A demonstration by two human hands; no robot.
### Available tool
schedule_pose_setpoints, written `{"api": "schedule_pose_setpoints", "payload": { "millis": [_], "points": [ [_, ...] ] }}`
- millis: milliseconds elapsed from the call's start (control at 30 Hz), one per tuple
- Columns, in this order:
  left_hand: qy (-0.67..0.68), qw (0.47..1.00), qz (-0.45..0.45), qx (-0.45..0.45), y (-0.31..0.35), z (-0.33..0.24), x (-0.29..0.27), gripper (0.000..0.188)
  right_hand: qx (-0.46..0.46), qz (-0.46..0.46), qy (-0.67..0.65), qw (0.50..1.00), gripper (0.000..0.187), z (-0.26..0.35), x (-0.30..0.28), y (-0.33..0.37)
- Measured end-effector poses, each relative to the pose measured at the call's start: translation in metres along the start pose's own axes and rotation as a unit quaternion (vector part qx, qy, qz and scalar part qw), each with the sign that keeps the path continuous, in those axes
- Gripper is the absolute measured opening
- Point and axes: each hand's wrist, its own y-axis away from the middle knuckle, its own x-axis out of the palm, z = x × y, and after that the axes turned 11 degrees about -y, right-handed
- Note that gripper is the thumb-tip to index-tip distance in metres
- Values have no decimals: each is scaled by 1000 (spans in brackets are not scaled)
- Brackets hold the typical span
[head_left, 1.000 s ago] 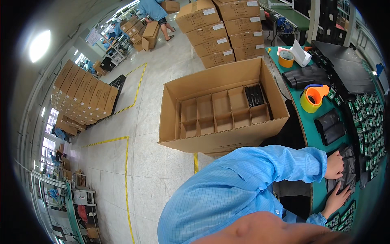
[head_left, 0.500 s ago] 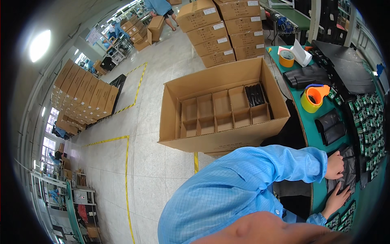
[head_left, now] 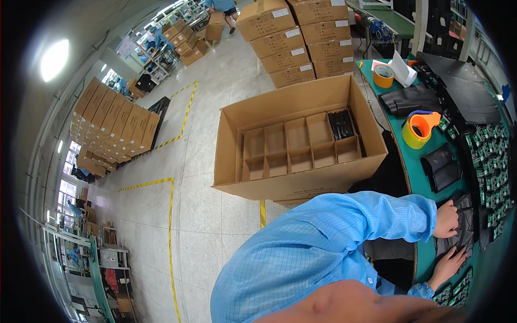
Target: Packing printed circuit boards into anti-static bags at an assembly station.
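Observation:
A flat black plastic bag (head_left: 464, 222) lies on the green bench top, close to its front edge. My left hand (head_left: 446, 219) is closed on the bag's upper part, with its fingers curled and their tips hidden. Lower down, my right hand (head_left: 448, 266) rests on the same bag, its fingers spread and nearly flat. Folded black bundles (head_left: 441, 168) lie just beyond my left hand. Rows of green circuit boards (head_left: 493, 177) stand along the bench's far side, and more boards (head_left: 458, 288) lie beside my right hand.
A large open carton (head_left: 301, 191) with cardboard dividers stands left of the bench; black packets (head_left: 341, 125) fill one compartment. On the bench (head_left: 399, 145) are a tape dispenser (head_left: 417, 132), a tape roll (head_left: 383, 77) and a black roll (head_left: 410, 101). Stacked cartons (head_left: 272, 46) stand behind.
The whole view has shifted slightly. Both hands stay on the black bag, with little visible movement. In the background, a person in blue has moved to the right.

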Motion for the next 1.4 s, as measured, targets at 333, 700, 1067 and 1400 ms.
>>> {"api": "schedule_pose_setpoints", "payload": {
  "millis": [333, 700, 1067, 1400],
  "points": [
    [-1, 1000, -10, -2, -1, -2, 4, 26, -122, -82, -258, 955, 28, 59, -47, 14],
    [-5, 1000, 18, 6, 0, 0, -4, 28, -16, -6, -185, 983, 33, 36, -28, 5],
    [-7, 1000, -1, 0, 0, 2, 3, 28, -48, -42, -173, 983, 25, 33, -39, 5],
    [13, 1000, 3, -5, -1, 1, 6, 29, 82, -81, -120, 986, 27, 10, -43, 4]
  ]
}}
